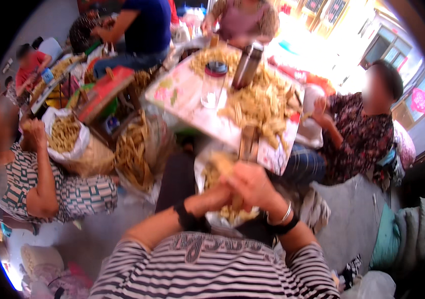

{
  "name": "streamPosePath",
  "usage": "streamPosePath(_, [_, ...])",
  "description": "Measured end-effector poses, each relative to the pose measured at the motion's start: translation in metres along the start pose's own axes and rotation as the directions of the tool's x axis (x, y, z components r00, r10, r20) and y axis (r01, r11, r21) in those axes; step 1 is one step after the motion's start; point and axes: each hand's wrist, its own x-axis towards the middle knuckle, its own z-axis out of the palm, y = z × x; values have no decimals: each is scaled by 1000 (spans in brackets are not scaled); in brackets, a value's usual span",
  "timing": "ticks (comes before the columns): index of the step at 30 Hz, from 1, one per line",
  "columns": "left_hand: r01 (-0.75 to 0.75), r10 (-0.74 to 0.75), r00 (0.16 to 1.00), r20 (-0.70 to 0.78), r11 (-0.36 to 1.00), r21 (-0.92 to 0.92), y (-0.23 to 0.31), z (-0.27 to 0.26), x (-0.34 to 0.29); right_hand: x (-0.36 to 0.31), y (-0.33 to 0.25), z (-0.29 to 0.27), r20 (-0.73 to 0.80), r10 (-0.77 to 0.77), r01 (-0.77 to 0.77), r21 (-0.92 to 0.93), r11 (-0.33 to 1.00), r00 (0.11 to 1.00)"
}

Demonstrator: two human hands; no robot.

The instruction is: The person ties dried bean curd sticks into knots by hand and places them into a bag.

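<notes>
Over my lap both hands are closed together on a yellowish-tan strip bundle (221, 163). One end sticks up past my fingers, and the other hangs below them. My left hand (213, 197) grips it from the left, partly covered by my right hand (253, 183), which wraps over it from above. Motion blur hides the exact kind of strip. Below my hands, a white bag (199, 167) of similar tan pieces sits between my legs. Just beyond, a low table (182, 92) carries a heap of flat tan strips (265, 102).
On the table stand a dark bottle (247, 67) and a lidded clear jar (212, 89). Sacks of twisted pieces (64, 133) and long strips (135, 154) lie at left. Co-workers sit left, right and across. Stacked cushions (407, 234) are at lower right.
</notes>
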Motion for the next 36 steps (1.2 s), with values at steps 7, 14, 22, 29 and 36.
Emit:
streamPosePath(7, [-97,62,993,97,904,417,25,15,-19,4,-24,2,11,574,-234,919,316,819])
streamPosePath(14, [-291,278,956,92,939,184,50,-2,-20,-27,2,27,214,419,-130,967,-220,883])
streamPosePath(22, [-329,344,915,-209,939,104,30,-2,-8,-26,-4,43,424,650,-369,901,-230,630])
streamPosePath(29, [-584,416,691,-591,803,-117,66,-19,-1,-43,-2,47,386,642,-678,674,294,662])
streamPosePath(36, [-530,833,459,309,-22,848,45,-9,-8,-58,-2,27,327,554,-147,927,-344,766])
